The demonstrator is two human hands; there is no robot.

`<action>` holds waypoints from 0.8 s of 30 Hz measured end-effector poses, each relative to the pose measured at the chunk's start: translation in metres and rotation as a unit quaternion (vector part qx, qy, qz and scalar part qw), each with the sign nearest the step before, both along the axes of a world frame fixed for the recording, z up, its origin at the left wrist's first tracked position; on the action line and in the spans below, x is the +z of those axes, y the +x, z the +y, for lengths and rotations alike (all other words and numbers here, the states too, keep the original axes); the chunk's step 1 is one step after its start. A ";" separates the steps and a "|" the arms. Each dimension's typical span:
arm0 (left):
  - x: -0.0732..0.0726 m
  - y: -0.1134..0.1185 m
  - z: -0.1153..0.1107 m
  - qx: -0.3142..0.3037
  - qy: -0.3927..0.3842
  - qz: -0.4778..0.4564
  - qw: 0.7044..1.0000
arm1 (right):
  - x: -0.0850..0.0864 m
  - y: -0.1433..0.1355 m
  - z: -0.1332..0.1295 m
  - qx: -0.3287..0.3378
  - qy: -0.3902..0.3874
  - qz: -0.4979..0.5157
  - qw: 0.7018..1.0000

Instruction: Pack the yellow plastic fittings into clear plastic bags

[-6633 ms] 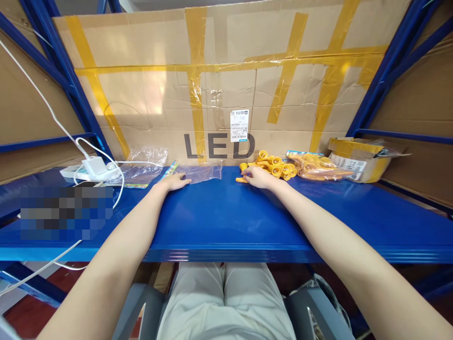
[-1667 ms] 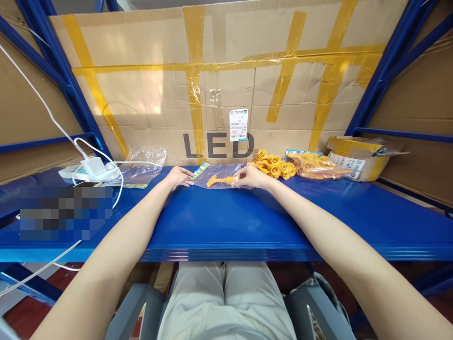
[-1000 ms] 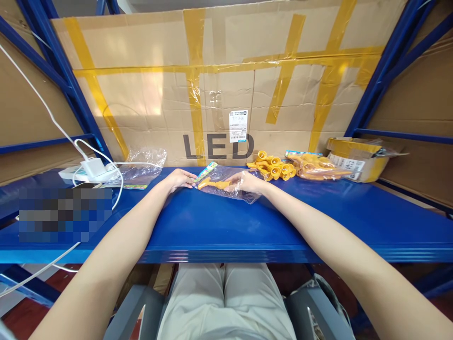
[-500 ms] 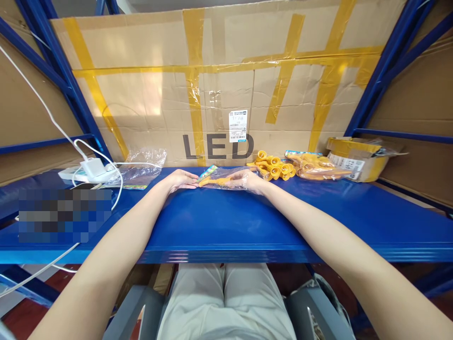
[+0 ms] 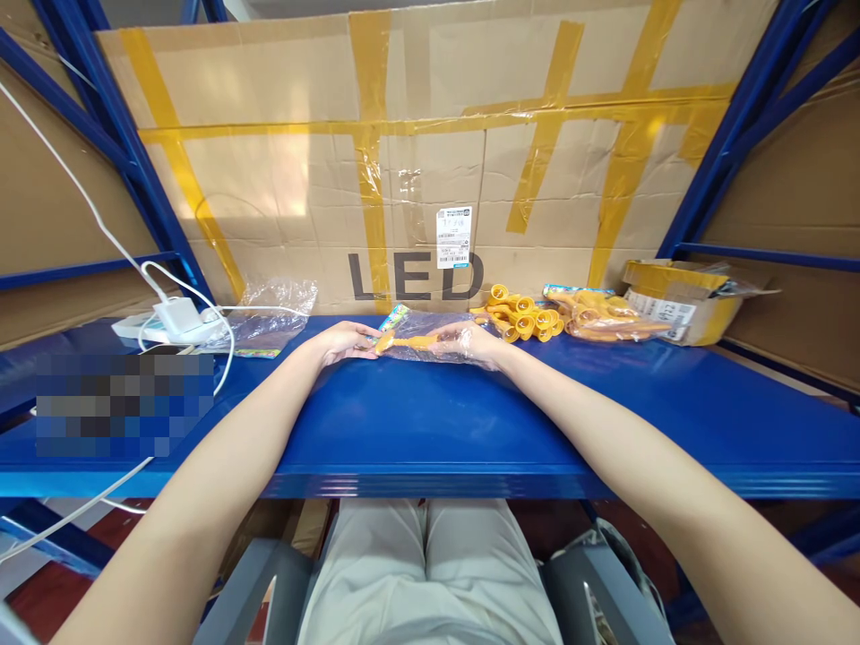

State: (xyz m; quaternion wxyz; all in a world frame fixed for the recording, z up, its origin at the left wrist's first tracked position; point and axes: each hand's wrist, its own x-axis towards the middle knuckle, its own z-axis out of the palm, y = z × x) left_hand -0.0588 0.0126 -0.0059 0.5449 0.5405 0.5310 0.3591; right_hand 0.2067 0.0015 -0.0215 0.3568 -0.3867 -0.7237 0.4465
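A clear plastic bag [image 5: 420,324] with a colourful printed strip at its left end lies low over the blue shelf between my hands. Inside it stretches a long yellow plastic piece [image 5: 409,342] with a wider left end. My left hand [image 5: 346,343] is closed on the bag's left end, by the printed strip. At the other end my right hand [image 5: 463,342] reaches into the bag, its fingers closed round the yellow piece; clear film covers those fingers. Just behind my right hand lies a pile of similar yellow pieces [image 5: 524,315] with cup-shaped ends.
Filled bags of yellow pieces [image 5: 601,318] lie to the right, beside an open taped carton [image 5: 678,300]. Flat clear bags [image 5: 269,318] lie at left, near a white charger [image 5: 178,315] with cables. A large cardboard sheet [image 5: 282,206] closes off the back.
The yellow piece has shifted slightly within the bag, its wide left end now turned up more visibly. The printed strip has tilted upward. Both hands stay nearly in place.
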 end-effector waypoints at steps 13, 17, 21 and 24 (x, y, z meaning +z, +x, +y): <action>0.001 -0.001 0.001 0.033 -0.016 0.001 0.999 | -0.001 0.002 0.006 0.031 0.024 -0.039 0.998; 0.002 0.002 0.000 0.040 -0.020 -0.003 0.999 | 0.000 0.003 0.006 0.035 0.025 -0.072 0.996; 0.002 0.003 -0.001 0.038 -0.012 0.013 0.999 | 0.002 0.003 0.003 0.039 0.022 -0.078 0.996; 0.002 0.003 -0.001 0.037 -0.007 0.022 0.999 | 0.003 0.002 0.001 0.039 0.010 -0.069 0.997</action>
